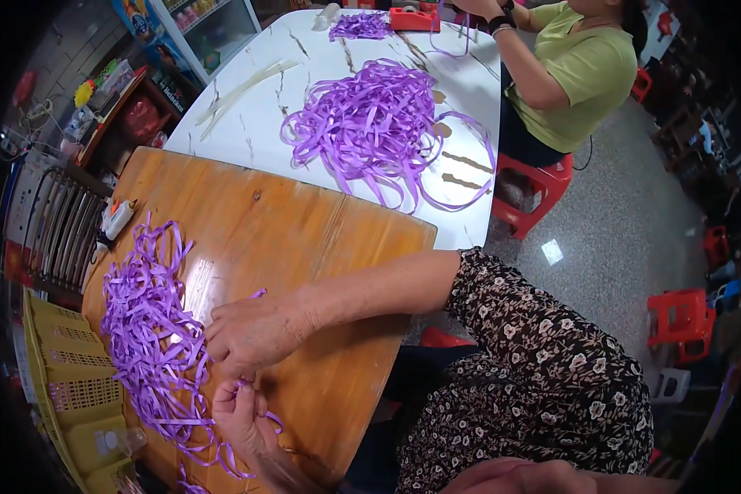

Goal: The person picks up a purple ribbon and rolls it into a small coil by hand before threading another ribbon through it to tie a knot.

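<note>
Over the wooden table, my two hands are close together beside a tangled heap of purple ribbon (152,329). My left hand (243,416), the lower one, pinches a strip of purple ribbon (243,384) between thumb and fingers; a loose piece curls out by its wrist. Just above it, my right hand (251,333) is closed with bent fingers on the same strip, its fingertips partly hidden. A short ribbon end (258,293) shows past the back of this hand.
A hot glue gun (115,221) lies at the wooden table's (305,230) left edge, above a yellow plastic basket (66,362). A bigger purple ribbon pile (370,123) covers part of the white marbled table (247,107). A co-worker (580,66) sits on a red stool (535,193).
</note>
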Demonstrator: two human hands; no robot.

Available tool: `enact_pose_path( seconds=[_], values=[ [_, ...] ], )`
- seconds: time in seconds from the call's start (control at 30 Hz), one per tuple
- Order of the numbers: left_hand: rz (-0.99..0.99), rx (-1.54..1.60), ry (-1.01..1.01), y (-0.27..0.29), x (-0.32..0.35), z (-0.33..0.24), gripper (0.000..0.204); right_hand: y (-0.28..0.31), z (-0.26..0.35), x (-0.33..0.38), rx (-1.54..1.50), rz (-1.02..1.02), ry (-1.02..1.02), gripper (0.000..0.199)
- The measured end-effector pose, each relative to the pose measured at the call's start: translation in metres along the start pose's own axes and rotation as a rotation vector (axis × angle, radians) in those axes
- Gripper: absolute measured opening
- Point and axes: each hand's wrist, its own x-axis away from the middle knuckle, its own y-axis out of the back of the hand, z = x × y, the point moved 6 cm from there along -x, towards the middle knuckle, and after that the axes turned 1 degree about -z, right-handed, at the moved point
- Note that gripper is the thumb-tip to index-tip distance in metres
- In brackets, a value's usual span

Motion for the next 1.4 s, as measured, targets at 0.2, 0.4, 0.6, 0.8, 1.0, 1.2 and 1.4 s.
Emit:
enact_pose_path(
  seconds=[0.2,0.4,0.6,0.8,1.0,1.2,1.4],
  values=[
    [-0.135,-0.029,-0.169,-0.010,0.006,-0.011,0.007,-0.006,-0.005,0.001,-0.229,-0.074,-0.129,0.008],
    [-0.243,-0.084,-0.263,-0.004,0.014,-0.016,0.007,-0.015,-0.009,-0.001,-0.570,-0.090,-0.303,0.009],
    [-0.364,-0.240,-0.228,-0.006,0.015,-0.014,0.004,-0.024,-0.019,0.007,-0.596,-0.075,-0.527,0.008],
    [-0.294,0.056,-0.247,-0.009,0.010,-0.015,0.007,-0.023,-0.022,0.009,-0.772,-0.007,-0.706,0.011],
    [-0.199,0.263,-0.210,-0.005,0.010,-0.013,0.010,-0.037,-0.022,0.012,-1.064,0.011,-0.959,0.012],
    [-0.157,0.273,-0.212,-0.008,0.009,-0.014,0.011,-0.037,-0.023,0.016,-1.072,0.023,-0.996,0.012],
    [-0.233,0.228,-0.251,-0.004,0.009,-0.018,0.011,-0.030,-0.017,0.010,-1.090,-0.112,-0.888,0.007]
  ],
)
